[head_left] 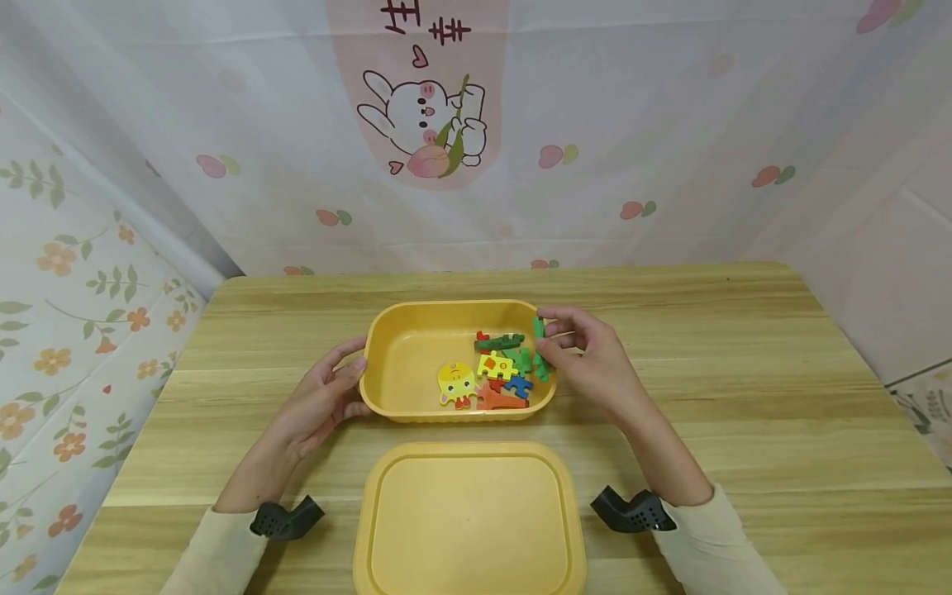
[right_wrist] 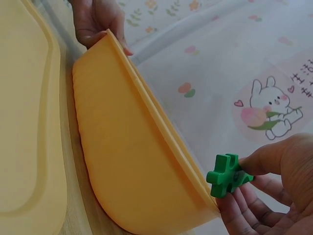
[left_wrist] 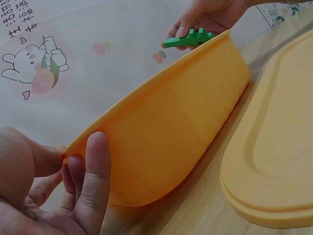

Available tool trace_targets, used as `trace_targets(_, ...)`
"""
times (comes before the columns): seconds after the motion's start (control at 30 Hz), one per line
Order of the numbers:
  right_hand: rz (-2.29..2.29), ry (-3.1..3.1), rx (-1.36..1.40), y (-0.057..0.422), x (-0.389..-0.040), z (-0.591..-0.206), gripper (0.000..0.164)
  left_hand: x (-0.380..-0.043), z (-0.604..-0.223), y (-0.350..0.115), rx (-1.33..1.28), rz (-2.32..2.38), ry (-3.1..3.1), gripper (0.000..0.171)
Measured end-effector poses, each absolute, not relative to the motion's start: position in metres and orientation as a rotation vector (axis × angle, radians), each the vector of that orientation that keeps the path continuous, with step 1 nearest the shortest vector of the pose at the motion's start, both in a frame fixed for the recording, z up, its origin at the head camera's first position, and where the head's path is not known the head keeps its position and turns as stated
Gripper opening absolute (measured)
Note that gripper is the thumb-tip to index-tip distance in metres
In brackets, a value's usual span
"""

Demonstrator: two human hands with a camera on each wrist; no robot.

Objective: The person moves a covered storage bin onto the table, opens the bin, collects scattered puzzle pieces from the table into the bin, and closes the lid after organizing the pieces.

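A yellow plastic bin [head_left: 405, 355] stands on the table with several coloured puzzle pieces inside, mostly toward its right end. Among them are a yellow animal-head piece [head_left: 455, 382], a yellow piece [head_left: 497, 366], a blue piece [head_left: 519, 386], an orange piece [head_left: 502, 401] and a dark green piece [head_left: 498, 343]. The left hand [head_left: 316, 405] holds the bin's left end, thumb and fingers pinching the rim in the left wrist view. At the right end, the right hand [head_left: 598, 364] pinches a green puzzle piece [right_wrist: 225, 175] at the rim, with its lower fingers beside the bin wall.
A yellow lid [head_left: 468, 525] lies flat on the wooden table [head_left: 744, 372], just in front of the bin. Behind the table hangs a white printed curtain [head_left: 595, 99]. Each wrist wears a black camera mount [head_left: 635, 511].
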State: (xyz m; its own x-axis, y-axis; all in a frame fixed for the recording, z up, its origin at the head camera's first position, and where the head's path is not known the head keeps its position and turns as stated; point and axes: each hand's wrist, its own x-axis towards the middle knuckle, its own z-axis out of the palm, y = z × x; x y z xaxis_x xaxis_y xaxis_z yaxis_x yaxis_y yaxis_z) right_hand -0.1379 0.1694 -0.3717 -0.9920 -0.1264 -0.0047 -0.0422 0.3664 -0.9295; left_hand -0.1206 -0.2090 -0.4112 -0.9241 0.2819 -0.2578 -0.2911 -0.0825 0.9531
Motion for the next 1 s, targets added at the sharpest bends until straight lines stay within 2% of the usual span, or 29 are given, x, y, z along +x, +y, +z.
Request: trace_targets(1.0, -1.717, 2.509, -0.157, 0.1699, -0.1381, -0.3709, 0.044, -0.1213, -0.411, -0.209, -0.012, 2.066, 1.807, 0.056)
